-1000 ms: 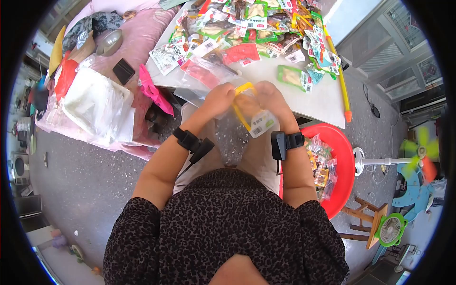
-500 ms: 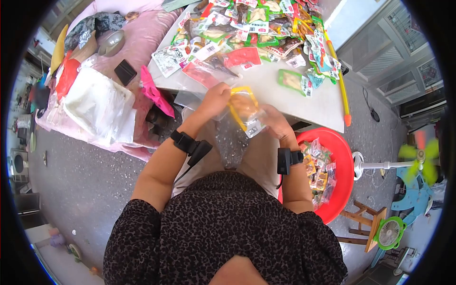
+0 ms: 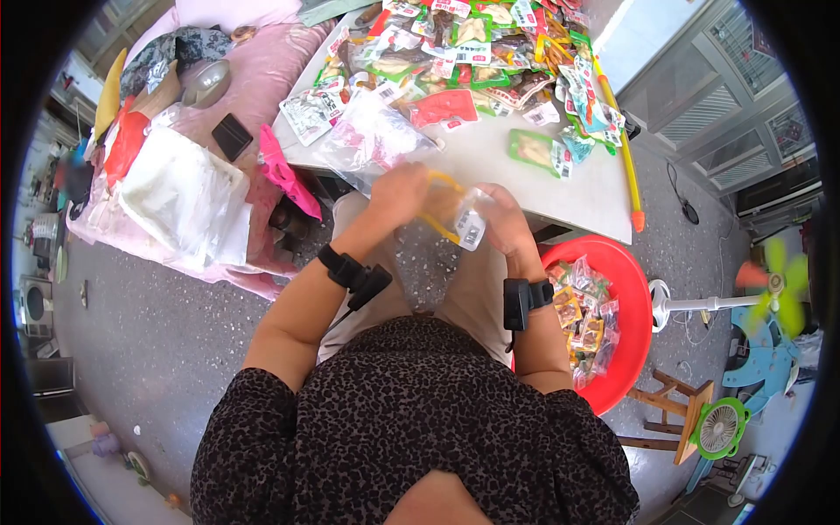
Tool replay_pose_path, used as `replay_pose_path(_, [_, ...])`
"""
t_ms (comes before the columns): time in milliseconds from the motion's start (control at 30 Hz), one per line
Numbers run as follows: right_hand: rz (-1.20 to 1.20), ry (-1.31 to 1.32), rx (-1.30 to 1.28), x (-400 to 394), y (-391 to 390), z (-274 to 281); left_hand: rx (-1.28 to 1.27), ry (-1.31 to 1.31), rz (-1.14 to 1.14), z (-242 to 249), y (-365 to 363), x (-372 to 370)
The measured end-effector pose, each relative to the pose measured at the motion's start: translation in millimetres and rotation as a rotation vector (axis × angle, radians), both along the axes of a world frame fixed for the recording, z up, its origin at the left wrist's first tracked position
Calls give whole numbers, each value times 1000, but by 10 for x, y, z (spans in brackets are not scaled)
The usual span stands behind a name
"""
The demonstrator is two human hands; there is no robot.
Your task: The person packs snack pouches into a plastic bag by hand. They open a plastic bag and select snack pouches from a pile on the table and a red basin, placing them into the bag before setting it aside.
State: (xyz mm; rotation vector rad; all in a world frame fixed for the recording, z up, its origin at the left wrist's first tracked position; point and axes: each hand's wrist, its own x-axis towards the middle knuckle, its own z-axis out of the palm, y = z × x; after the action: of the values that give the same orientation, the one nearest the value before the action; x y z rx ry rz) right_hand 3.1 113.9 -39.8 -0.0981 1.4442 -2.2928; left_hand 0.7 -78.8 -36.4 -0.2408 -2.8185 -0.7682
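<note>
Between my hands, over my lap, is a yellow-edged clear food packet (image 3: 446,210) with a white barcode label at its lower right. My left hand (image 3: 400,194) is closed on the packet's left side. Its right side is in my right hand (image 3: 506,220), with the fingers curled and partly hidden. A large clear plastic bag (image 3: 372,136) lies on the table's near edge, just beyond my left hand. Past it is a red packet (image 3: 442,108). A green-edged packet (image 3: 535,150) rests on the tabletop to the right.
A heap of mixed food packets (image 3: 472,52) covers the far part of the white table (image 3: 586,206). At my right stands a red tub (image 3: 637,324) with packets inside. A yellow pole (image 3: 626,166) runs along the table's right edge. Pink cloth with a white box (image 3: 179,188) is at left.
The clear bag by my left hand has moved away from my lap onto the table's near edge. The yellow-edged packet stays between both hands and has tilted slightly.
</note>
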Motion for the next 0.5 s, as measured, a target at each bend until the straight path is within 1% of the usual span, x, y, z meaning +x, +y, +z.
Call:
replay_pose_path(33, [-10, -21, -47, -4, -11, 19, 65, 7, -4, -7, -9, -8])
replay_pose_path(100, [-1, -19, -60, -18, -14, 63, 194, 21, -14, -6, -20, -21])
replay_pose_path(133, [3, -16, -67, -25, -12, 80, 194, -6, -28, 6, -17, -37])
replay_pose_path(200, [-3, -10, -207, -33, -40, 99, 195, -60, -52, 40, -19, -63])
replay_pose_path(233, [-6, -7, -276, -31, -58, 109, 188, -42, -63, 52, -7, -58])
replay_pose_path(300, [-50, -43, -229, -43, -81, 196, 174, -3, -90, 117, 58, -44])
replay_pose_path(367, [-115, -67, -199, -54, -141, 231, 120, -70, -104, 236, 139, -39])
replay_pose_path(400, [-155, -72, -193, -68, -195, 218, 93, -101, -109, 294, 166, -42])
replay_pose_path(500, [-245, -40, -167, -92, -357, 106, 48, -59, -118, 340, 227, -48])
